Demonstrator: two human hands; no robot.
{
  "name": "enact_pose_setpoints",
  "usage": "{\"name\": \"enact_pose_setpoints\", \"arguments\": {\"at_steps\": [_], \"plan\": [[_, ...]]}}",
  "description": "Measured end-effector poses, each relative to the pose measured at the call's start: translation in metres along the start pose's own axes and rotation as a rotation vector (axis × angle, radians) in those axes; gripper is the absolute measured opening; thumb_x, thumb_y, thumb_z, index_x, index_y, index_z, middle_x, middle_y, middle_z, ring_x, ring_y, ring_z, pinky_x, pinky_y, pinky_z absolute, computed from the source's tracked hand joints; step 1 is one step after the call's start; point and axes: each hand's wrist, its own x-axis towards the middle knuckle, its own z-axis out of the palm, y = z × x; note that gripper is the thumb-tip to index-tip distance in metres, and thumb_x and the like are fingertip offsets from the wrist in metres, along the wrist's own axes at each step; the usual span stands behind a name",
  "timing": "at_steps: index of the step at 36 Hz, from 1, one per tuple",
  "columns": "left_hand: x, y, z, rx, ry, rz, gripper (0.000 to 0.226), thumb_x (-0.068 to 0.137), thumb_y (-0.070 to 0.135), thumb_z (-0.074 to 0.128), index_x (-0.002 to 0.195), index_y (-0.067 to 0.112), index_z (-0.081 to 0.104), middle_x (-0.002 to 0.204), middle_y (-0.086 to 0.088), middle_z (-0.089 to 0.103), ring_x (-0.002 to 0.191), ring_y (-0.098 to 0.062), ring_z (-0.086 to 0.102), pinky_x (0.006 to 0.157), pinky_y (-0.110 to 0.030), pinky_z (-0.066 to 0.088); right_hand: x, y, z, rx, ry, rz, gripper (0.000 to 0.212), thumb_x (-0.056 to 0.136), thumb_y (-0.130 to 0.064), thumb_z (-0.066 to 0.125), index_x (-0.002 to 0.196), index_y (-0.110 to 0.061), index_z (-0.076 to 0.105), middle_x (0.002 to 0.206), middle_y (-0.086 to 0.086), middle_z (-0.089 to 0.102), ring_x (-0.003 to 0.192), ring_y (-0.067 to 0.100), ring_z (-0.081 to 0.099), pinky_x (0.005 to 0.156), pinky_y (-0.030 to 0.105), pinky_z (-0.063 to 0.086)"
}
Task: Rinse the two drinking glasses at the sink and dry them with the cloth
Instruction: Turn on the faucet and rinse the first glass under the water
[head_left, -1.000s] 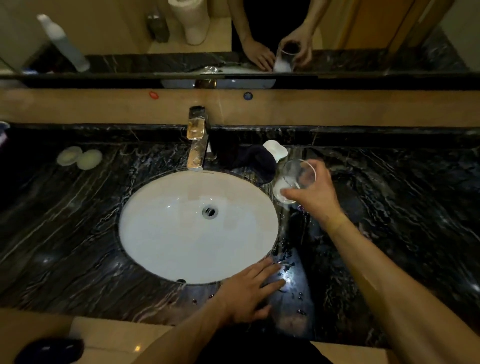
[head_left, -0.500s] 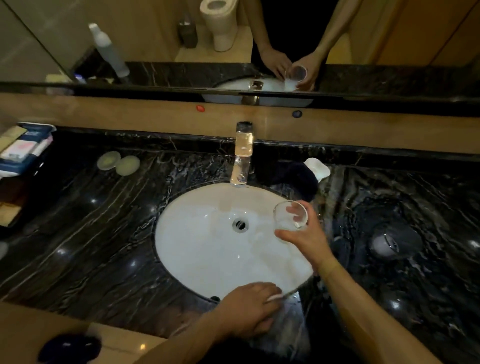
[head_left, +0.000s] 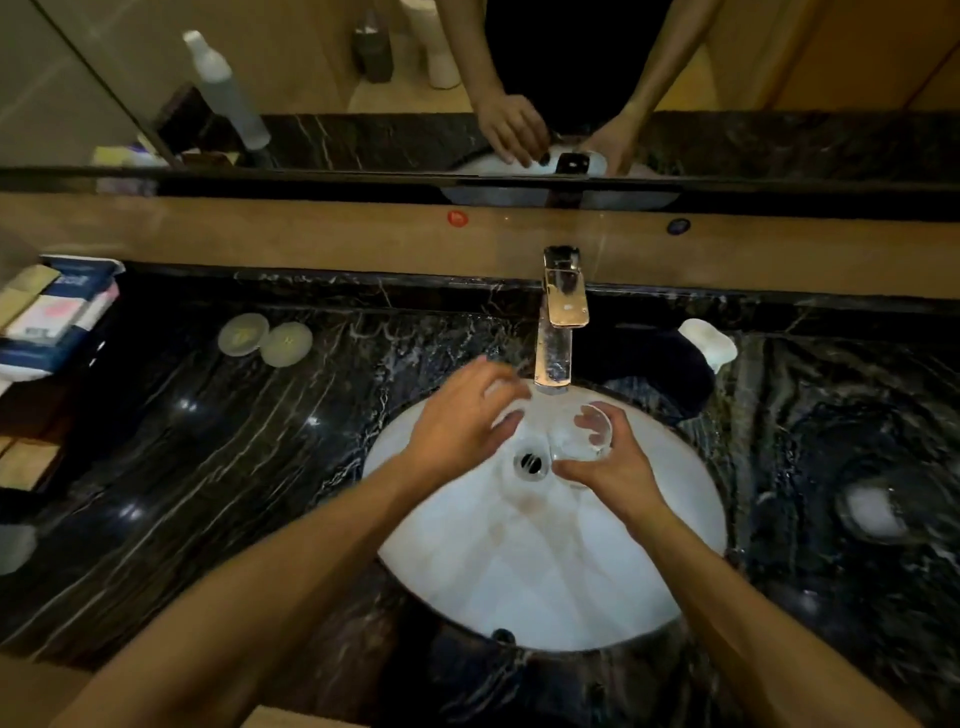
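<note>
Clear glass (head_left: 584, 436) in right hand (head_left: 618, 467), over white sink (head_left: 545, 571)

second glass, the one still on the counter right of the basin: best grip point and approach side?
Judging by this blurred view, grip the second glass round its side wall, coming from the front right with the free left hand. It seems to stand upright on bare counter, nothing beside it. The right hand already holds the first glass that way.
</note>
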Motion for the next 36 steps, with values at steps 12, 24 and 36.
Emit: {"name": "enact_pose_setpoints", "arguments": {"at_steps": [12,24,36], "plan": [[0.093,-0.014,-0.009,0.053,-0.047,0.039,0.045,0.084,0.025,0.071,0.126,0.010,0.062,0.140,-0.013,0.052,0.131,-0.032,0.048,0.099,-0.049,0.047,0.023,-0.023,0.014,-0.002,-0.025,0.041,0.070,0.066,-0.016,0.086,0.111,-0.051,0.046,0.115,-0.026,0.056,0.102,-0.005,0.053,0.075,0.021,0.044],[0.114,-0.015,-0.013,0.190,-0.073,0.097,0.035,0.074,0.015,0.079,0.107,0.005,0.069,0.110,-0.016,0.066,0.094,-0.036,0.064,0.076,-0.044,0.047,0.037,-0.025,0.015,-0.048,-0.050,0.054,0.074,0.065,-0.020,0.087,0.115,-0.054,0.042,0.111,-0.032,0.054,0.099,-0.014,0.054,0.077,0.021,0.045],[0.119,-0.016,-0.013,0.076,-0.011,0.034,0.027,0.083,0.022,0.068,0.106,0.007,0.068,0.107,-0.011,0.064,0.081,-0.031,0.066,0.053,-0.038,0.052,0.037,-0.024,0.018,-0.011,-0.067,0.047,0.081,0.066,-0.018,0.087,0.128,-0.044,0.041,0.120,-0.019,0.056,0.114,0.009,0.054,0.092,0.031,0.048]]}}
